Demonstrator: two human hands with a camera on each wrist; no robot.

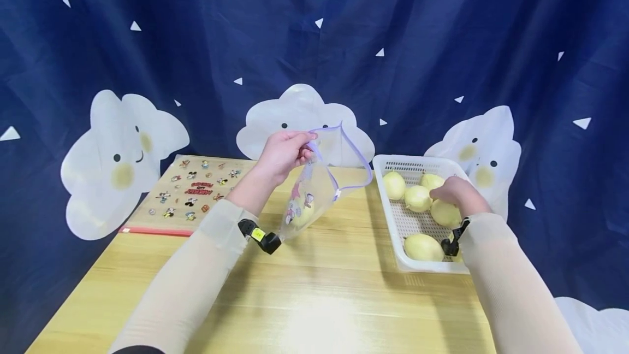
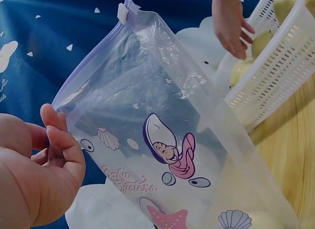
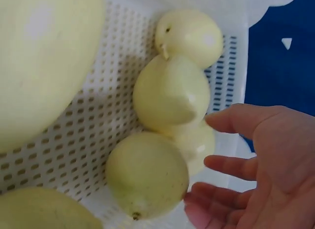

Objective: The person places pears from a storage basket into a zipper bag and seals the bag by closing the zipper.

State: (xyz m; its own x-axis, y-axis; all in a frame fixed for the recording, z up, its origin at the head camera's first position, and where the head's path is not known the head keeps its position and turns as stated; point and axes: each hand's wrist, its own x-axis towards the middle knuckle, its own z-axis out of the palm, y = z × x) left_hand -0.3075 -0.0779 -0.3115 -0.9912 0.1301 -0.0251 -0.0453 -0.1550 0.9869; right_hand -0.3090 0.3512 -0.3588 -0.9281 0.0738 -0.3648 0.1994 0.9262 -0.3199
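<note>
Zip bag point(image 1: 321, 179) is up off the wooden table point(image 1: 314, 288), and I've got its rim pinched in my left hand point(image 1: 282, 153); thumb and fingertips point(image 2: 61, 135) are curled onto the purple zip strip, so the mouth hangs open toward the basket side. From the left wrist view I can see the slider tab point(image 2: 124, 12) at the top corner of the strip. One pale fruit already sits at the bottom of the bag point(image 2: 261, 221).

My right hand point(image 1: 454, 193) is over in the white basket point(image 1: 393, 217), fingers spread and relaxed, gripping nothing. In the right wrist view the fingers point(image 3: 231, 167) reach toward a cluster of pale yellow pears point(image 3: 170, 93); the lowest pear point(image 3: 146, 174) lies just beside my fingertips, though I cannot tell if skin meets fruit. Another big pear point(image 3: 44, 61) fills that view's left side.

Printing on the bag: a cartoon oyster with a face point(image 2: 167, 147), shells, a pink starfish, and pink script below the oyster that I can't make out with any confidence.

Farther left on the table lies a tan sheet point(image 1: 189, 190) with small cartoon figures and red lettering at its middle, too small to read. Behind everything hangs a dark blue curtain point(image 1: 196, 26) with white clouds and triangles.
</note>
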